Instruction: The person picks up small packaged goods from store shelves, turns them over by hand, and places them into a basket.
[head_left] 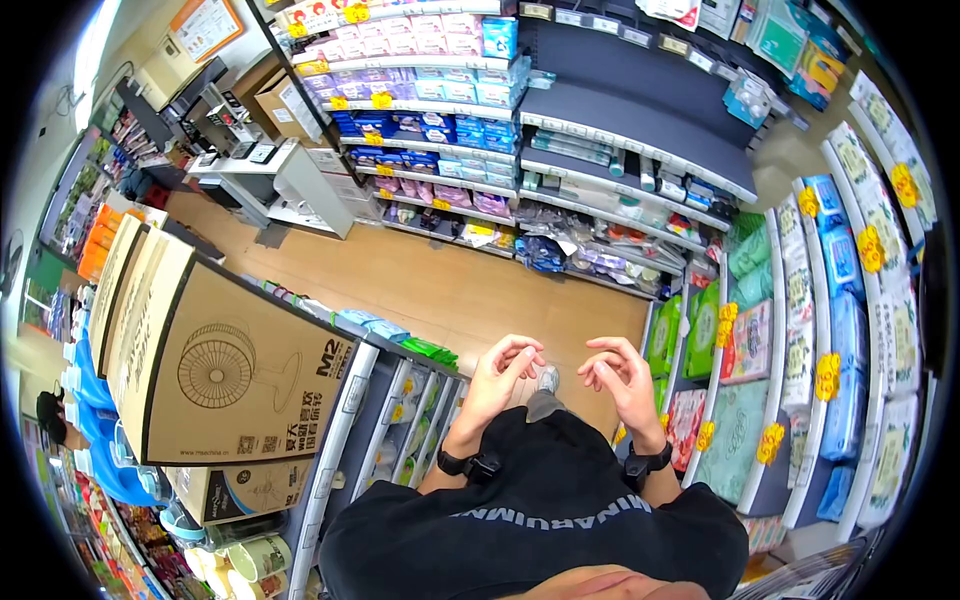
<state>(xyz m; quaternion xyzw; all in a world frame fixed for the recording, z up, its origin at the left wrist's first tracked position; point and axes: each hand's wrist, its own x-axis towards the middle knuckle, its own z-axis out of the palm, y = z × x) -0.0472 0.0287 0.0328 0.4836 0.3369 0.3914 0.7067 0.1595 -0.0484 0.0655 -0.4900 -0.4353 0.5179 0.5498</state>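
left hand (497, 376) and right hand (628, 386) hover apart, loosely curled, nothing held. green packs (704, 325) on the right-side shelf (780, 340) look light, kinda squishy, so i'd grip the sides.

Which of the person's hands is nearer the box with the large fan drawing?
The left hand: in the picture it lies between the fan box and the right hand, which is farther off.

A fan box (235, 400) stands left of the hands (499, 376), a white bench (312, 195) and grey shelves (620, 115) beyond them, blue packs (848, 415) to their right.
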